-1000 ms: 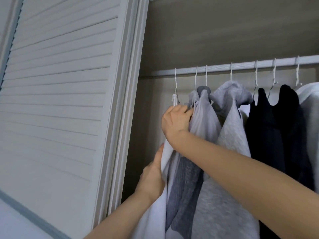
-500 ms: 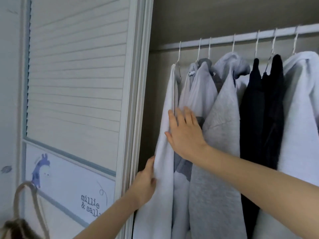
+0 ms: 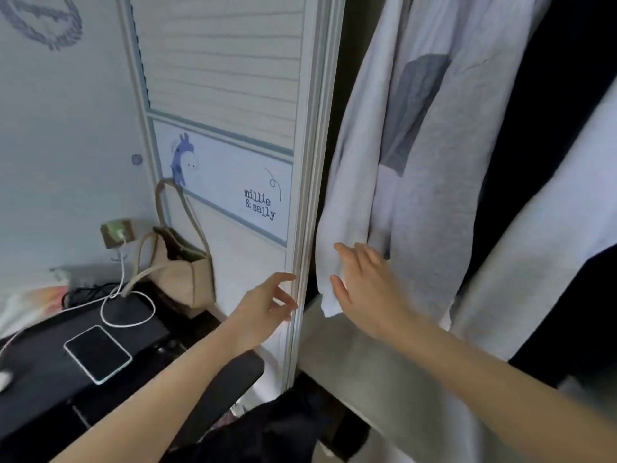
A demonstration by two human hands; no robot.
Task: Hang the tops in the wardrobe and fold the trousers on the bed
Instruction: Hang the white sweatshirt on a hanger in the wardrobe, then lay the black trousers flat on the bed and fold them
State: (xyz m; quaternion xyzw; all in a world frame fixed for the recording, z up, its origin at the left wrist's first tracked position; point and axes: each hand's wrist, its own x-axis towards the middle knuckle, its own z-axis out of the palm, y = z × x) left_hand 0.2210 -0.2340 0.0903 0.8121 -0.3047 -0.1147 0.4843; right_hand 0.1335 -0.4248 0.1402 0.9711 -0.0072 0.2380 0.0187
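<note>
So we're at the open wardrobe, and the pale lilac-white cotton top [image 3: 354, 182] hangs just right of centre in the frame, right beside the white louvred wardrobe door [image 3: 233, 78]. Next to it sits a light grey sweatshirt with a darker grey patch [image 3: 434, 182], then dark clothes further right.

Our right hand [image 3: 364, 282] lies flat on the lower hem of the pale top, fingers straight and spread, pressing, not gripping anything. Our left hand [image 3: 267, 305] hovers at the door's edge in the lower middle, fingers loosely apart and holding nothing; we can't tell if the tips actually touch the frame.

Looks to us like the smoothing-out bit after hanging. Tip: stroke downward with the flat palm so the fabric drops straight, and keep that hem inside the frame so the door doesn't catch it. There's dark fabric [image 3: 267, 429] bunched at the bottom edge, possibly trousers, hard to say.
</note>
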